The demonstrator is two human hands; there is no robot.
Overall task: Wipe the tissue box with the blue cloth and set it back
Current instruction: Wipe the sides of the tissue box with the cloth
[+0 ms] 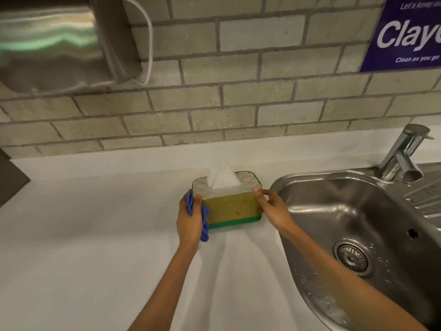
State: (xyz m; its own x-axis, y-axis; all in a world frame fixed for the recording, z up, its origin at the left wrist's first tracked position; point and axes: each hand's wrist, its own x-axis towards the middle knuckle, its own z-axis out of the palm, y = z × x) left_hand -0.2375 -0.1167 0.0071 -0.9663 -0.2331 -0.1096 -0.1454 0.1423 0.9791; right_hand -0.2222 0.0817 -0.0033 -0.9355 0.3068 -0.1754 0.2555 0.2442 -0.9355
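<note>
The tissue box (230, 207) stands upright on the white counter (95, 235), just left of the sink. It has a pale quilted top, a yellowish side, a green base, and a white tissue (223, 176) sticking up. My left hand (189, 218) holds the bunched blue cloth (202, 219) pressed against the box's left end. My right hand (269, 207) grips the box's right end, thumb on the top edge.
A steel sink (353, 235) with wet basin and drain lies right of the box, with a chrome tap (403, 156) behind it. A brick wall backs the counter. A steel dispenser (59, 41) hangs upper left; a blue sign (405, 32) upper right.
</note>
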